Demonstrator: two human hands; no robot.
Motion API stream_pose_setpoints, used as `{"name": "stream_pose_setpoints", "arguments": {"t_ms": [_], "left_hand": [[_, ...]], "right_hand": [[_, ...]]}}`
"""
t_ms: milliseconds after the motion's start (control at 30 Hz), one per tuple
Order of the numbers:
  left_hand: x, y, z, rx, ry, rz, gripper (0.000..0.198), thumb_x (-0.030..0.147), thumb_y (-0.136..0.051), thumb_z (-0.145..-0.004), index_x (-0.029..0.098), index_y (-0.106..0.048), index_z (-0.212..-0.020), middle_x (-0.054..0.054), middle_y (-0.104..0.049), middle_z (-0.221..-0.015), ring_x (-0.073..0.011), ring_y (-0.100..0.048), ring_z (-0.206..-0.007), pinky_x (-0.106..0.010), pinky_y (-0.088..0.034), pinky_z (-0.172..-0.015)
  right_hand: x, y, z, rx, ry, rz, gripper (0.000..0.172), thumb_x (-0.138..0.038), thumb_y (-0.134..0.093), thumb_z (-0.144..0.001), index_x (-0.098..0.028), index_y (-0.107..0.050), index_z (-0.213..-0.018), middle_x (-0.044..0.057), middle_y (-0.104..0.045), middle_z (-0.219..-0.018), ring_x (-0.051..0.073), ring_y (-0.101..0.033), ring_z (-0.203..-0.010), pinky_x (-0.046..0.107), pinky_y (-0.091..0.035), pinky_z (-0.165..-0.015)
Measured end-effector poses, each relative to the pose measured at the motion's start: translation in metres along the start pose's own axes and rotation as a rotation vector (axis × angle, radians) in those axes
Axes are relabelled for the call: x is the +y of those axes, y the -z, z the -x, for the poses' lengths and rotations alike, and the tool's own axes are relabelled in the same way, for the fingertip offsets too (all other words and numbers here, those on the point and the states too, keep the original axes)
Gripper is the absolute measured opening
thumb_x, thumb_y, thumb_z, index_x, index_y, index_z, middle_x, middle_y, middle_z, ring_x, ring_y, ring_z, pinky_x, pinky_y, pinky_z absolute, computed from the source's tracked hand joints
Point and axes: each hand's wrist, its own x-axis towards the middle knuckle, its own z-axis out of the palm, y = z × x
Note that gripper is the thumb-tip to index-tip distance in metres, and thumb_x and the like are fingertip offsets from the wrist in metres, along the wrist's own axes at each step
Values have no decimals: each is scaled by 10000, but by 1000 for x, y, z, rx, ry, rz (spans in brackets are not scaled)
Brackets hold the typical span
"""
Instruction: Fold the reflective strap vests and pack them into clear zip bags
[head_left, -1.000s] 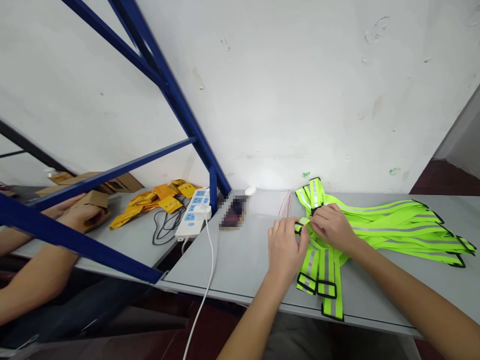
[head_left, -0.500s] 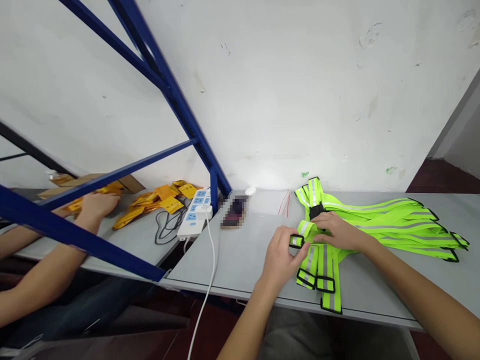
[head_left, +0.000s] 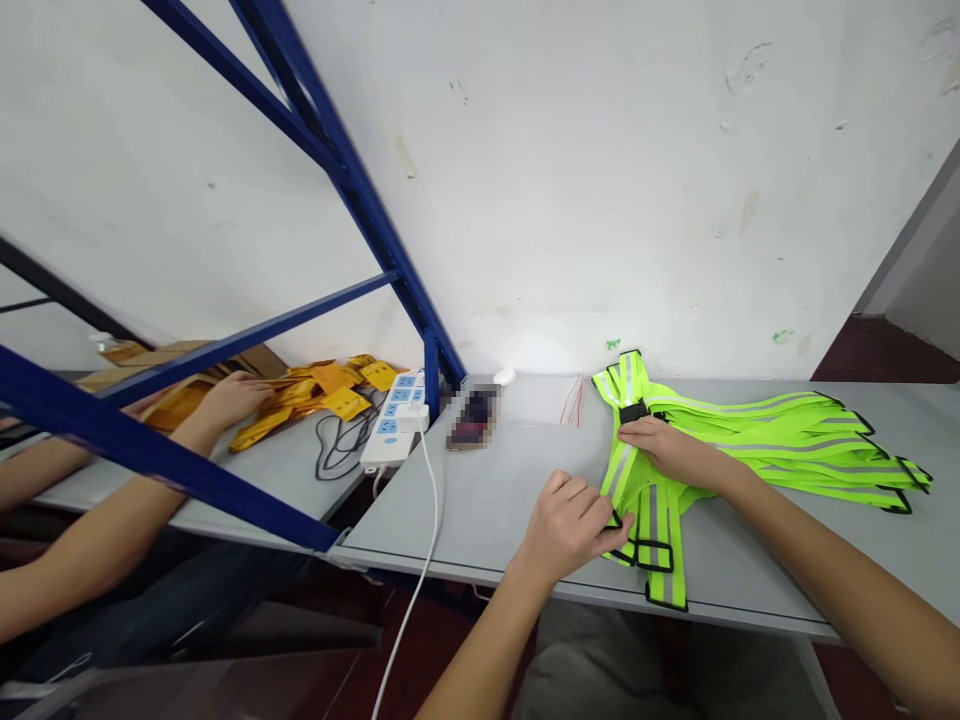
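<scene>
A pile of bright yellow-green reflective straps point(head_left: 772, 440) with grey stripes and black slide buckles lies on the grey table. My left hand point(head_left: 571, 522) is closed on the near end of one strap, beside a black slide buckle, and pulls it toward the table's front edge. The fingers of my right hand point(head_left: 667, 447) are pressed together on the upper part of the same strap, just below a black clip point(head_left: 632, 412). Other strap ends with rectangular buckles point(head_left: 655, 556) hang down beside my left hand. My right thumb is hidden.
A blurred-out phone-like object point(head_left: 472, 418) and a small white object point(head_left: 505, 377) lie at left, with red threads point(head_left: 573, 402) near the wall. A white power strip point(head_left: 391, 425), its cable point(head_left: 433, 520) and a blue frame point(head_left: 360, 215) stand further left. A co-worker's hand point(head_left: 236, 398) touches yellow packets point(head_left: 330, 385).
My left hand has drawn the loosely curled strap end down and straight. My right hand has shifted slightly, its fingers now closer together. The co-worker's hand has moved right onto the yellow packets.
</scene>
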Motion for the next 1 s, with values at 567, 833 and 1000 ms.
{"name": "stream_pose_setpoints", "arguments": {"t_ms": [567,833,1000], "left_hand": [[-21,-14,-25,-188,775,1057,197,335,-646,-824,207,-521,-908,27,-607,-773,-132,-585,-737,-227,-428,-658],[-45,-77,-81,89,988,1454,476,486,-757,-666,201,-468,-916,43,-626,-668,-88,-548,-552,-202,-405,-550],[-57,-103,-81,67,1062,1406,530,498,-734,-681,210,-449,-1022,45,-632,-660,-89,-536,-484,-203,-397,-488]], "right_hand": [[-35,43,6,-296,-190,-278,461,-447,-553,-869,-229,-545,-1275,87,-587,-1279,279,-511,-1190,490,-253,-1098],[-23,15,9,-35,-353,-245,366,-471,-509,-894,-200,-527,-649,-1,-536,-674,180,-532,-726,283,-408,-676],[-19,3,7,29,-416,-242,326,-365,-525,-898,-202,-452,-626,-40,-459,-620,127,-443,-581,248,-334,-572]]}}
